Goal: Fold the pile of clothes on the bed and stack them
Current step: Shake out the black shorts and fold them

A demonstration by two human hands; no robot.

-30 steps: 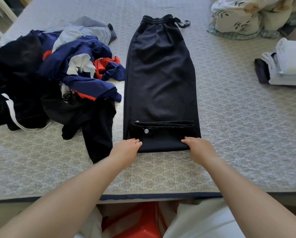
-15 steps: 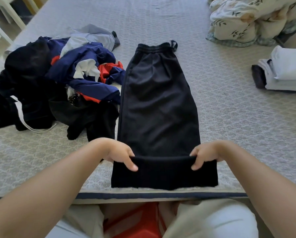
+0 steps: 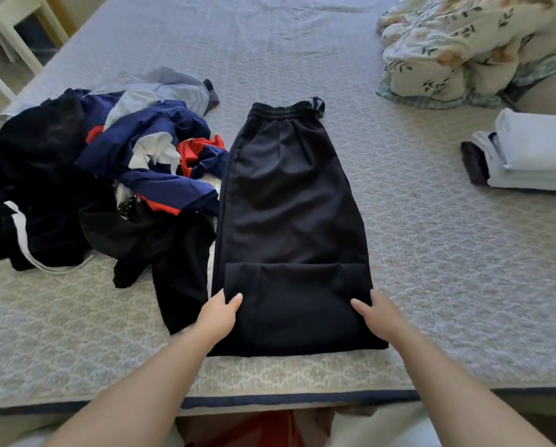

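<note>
A pair of dark navy trousers (image 3: pixel 289 204) lies flat down the middle of the bed (image 3: pixel 447 269), elastic waistband at the far end. Its near end is folded over on itself into a thick band. My left hand (image 3: pixel 219 314) holds the left edge of that folded band, thumb on top of the cloth. My right hand (image 3: pixel 377 312) holds the right edge the same way; the fingers of both hands are hidden by the edges. The unfolded pile of clothes (image 3: pixel 109 188), dark blue, black, white and red, lies to the left, touching the trousers.
A stack of folded white and pale clothes (image 3: pixel 528 156) sits at the right side of the bed. A bunched floral duvet (image 3: pixel 464 43) fills the far right corner. A white stool (image 3: pixel 9 24) stands beyond the bed's far left. The bed's front edge runs just below my forearms.
The hands lifted the trousers' near end off the bed, folded it over away from me and laid it down. The trousers now lie nearer the front edge.
</note>
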